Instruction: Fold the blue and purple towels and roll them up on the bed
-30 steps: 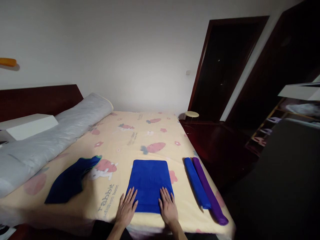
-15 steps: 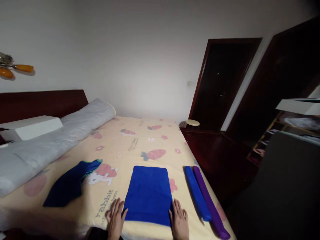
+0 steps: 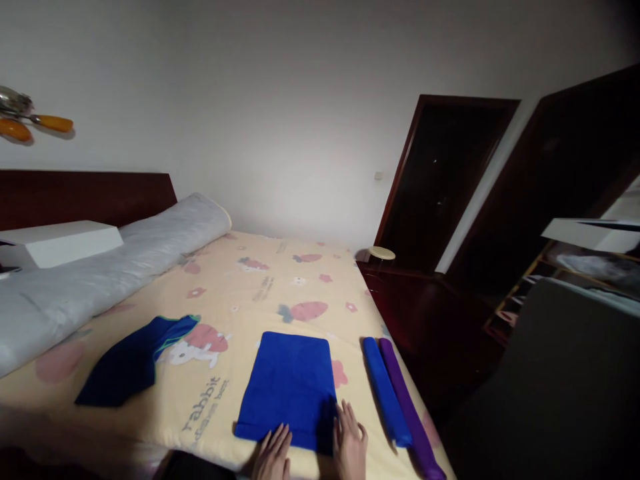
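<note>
A folded blue cloth (image 3: 287, 380) lies flat on the bed with its near edge toward me. My left hand (image 3: 273, 455) rests on that near edge, left of its middle, fingers stretched out. Beside the cloth's right near corner is my right hand (image 3: 350, 437), its fingers extended and touching the side edge. To the right lie a blue roll (image 3: 387, 393) and a purple roll (image 3: 411, 407), side by side. A dark blue cloth with green trim (image 3: 127, 363) is spread on the left of the bed.
The patterned bed sheet (image 3: 220, 293) lies beneath everything. A long grey roll (image 3: 115, 273) and a white box (image 3: 70, 243) are near the headboard (image 3: 90, 193). A stool (image 3: 381, 253), a door (image 3: 445, 187) and a dark grey panel (image 3: 555, 387) stand beyond the bed's right edge.
My left hand has moved right, from the cloth's left side onto its near edge. My right hand stays by the right side. The view has shifted slightly.
</note>
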A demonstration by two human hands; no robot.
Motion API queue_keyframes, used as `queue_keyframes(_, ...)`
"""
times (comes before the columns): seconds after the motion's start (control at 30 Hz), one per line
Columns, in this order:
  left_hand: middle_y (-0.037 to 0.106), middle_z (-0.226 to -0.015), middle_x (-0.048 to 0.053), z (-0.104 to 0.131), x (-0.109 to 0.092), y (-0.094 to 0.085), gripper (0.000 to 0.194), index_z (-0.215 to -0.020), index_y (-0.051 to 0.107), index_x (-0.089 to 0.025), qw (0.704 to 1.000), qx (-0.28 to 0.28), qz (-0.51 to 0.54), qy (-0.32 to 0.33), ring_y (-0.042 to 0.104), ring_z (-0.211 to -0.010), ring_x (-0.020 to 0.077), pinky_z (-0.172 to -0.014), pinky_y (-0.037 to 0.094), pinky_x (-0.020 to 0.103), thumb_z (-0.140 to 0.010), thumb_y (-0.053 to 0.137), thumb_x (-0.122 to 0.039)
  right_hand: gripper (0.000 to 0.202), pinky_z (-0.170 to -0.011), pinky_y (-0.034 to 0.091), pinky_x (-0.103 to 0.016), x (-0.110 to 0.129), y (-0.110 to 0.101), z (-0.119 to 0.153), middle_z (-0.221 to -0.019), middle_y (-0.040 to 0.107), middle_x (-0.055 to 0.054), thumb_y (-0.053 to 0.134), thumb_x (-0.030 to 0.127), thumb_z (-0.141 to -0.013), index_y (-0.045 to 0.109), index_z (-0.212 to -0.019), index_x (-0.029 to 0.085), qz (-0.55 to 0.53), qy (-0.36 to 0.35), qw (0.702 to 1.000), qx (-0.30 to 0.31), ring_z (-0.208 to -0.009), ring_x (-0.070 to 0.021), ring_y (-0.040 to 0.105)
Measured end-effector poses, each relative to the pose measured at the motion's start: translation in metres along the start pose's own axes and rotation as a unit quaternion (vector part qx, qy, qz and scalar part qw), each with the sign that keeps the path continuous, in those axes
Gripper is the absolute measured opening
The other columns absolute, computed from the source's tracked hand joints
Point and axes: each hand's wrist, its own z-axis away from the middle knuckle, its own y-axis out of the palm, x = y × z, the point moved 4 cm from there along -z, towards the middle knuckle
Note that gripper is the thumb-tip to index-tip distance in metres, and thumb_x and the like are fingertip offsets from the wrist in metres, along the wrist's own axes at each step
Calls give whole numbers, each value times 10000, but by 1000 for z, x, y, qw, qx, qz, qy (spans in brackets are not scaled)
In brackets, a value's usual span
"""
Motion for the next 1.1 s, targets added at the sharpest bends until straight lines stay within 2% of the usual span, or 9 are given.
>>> queue_keyframes(0.1, 630, -1326, 7, -3, 2, -11, 620, -1354, 518, -241, 1000, -2, 25, -8, 610, -1180, 152, -953, 519, 262, -748, 492, -113, 410, -959, 445, -393, 28, 2, 14, -1323, 618, -71, 388, 218, -900, 648, -1213, 269, -57, -116, 989, 77, -1208, -237, 577)
queue_keyframes(0.17, 630, -1328, -10, -6, 6, -19, 591, -1345, 526, -272, 998, 17, 50, -23, 606, -1183, 145, -971, 508, 269, -780, 475, -106, 404, -952, 447, -364, 37, 11, 29, -1247, 671, -37, 496, 184, -816, 678, -1157, 302, -78, -154, 977, 127, -1136, -234, 621)
queue_keyframes(0.27, 657, -1288, -40, -6, 20, -31, 572, -1273, 593, -336, 992, 66, 81, -74, 620, -1162, 157, -988, 501, 325, -783, 453, -76, 433, -932, 458, -347, 30, 23, 43, -1187, 702, -22, 578, 162, -714, 707, -1103, 304, -73, -125, 977, 159, -1081, -251, 649)
queue_keyframes(0.37, 690, -1236, -39, 3, 44, -42, 528, -1165, 669, -365, 979, 98, 74, -161, 615, -1171, 204, -1020, 460, 431, -772, 464, -78, 480, -938, 452, -332, 7, 23, 46, -1235, 675, -16, 551, 128, -706, 697, -1130, 299, -56, -106, 978, 171, -1116, -247, 635)
queue_keyframes(0.47, 660, -1288, -11, 18, 67, -56, 460, -1083, 710, -379, 967, 81, 22, -242, 572, -1222, 258, -1039, 384, 524, -776, 497, -111, 460, -918, 453, -325, -14, 13, 43, -1220, 685, -12, 535, 139, -742, 685, -1148, 292, -44, -113, 977, 177, -1100, -235, 644)
queue_keyframes(0.57, 630, -1333, 11, 31, 82, -68, 451, -1042, 725, -397, 955, 58, -29, -291, 538, -1248, 285, -1031, 338, 542, -753, 528, -113, 408, -908, 440, -362, -25, 4, 42, -1182, 705, -8, 543, 154, -751, 697, -1100, 299, -14, -97, 985, 143, -1104, -252, 636)
queue_keyframes(0.77, 685, -1214, 1, 34, 89, -78, 539, -1048, 722, -396, 946, 81, -44, -312, 567, -1175, 242, -1004, 340, 460, -698, 516, -42, 367, -918, 384, -446, -24, 1, 47, -1144, 704, -47, 567, 138, -711, 690, -1008, 314, 42, -31, 996, 69, -1102, -295, 608)
queue_keyframes(0.9, 709, -1124, 2, 32, 91, -78, 524, -1032, 729, -371, 947, 77, -27, -312, 596, -1115, 219, -983, 360, 434, -713, 495, -26, 362, -903, 385, -429, -28, -3, 43, -1065, 713, -35, 568, 138, -709, 677, -1002, 320, 19, -15, 996, 90, -1023, -272, 634)
queue_keyframes(1.1, 739, -1005, 4, 35, 108, -76, 362, -996, 730, -319, 948, 42, 57, -309, 635, -1029, 214, -927, 426, 391, -772, 516, -131, 303, -859, 413, -366, -31, -13, 31, -1014, 717, -39, 514, 218, -815, 661, -1068, 294, -33, 18, 991, 132, -969, -234, 644)
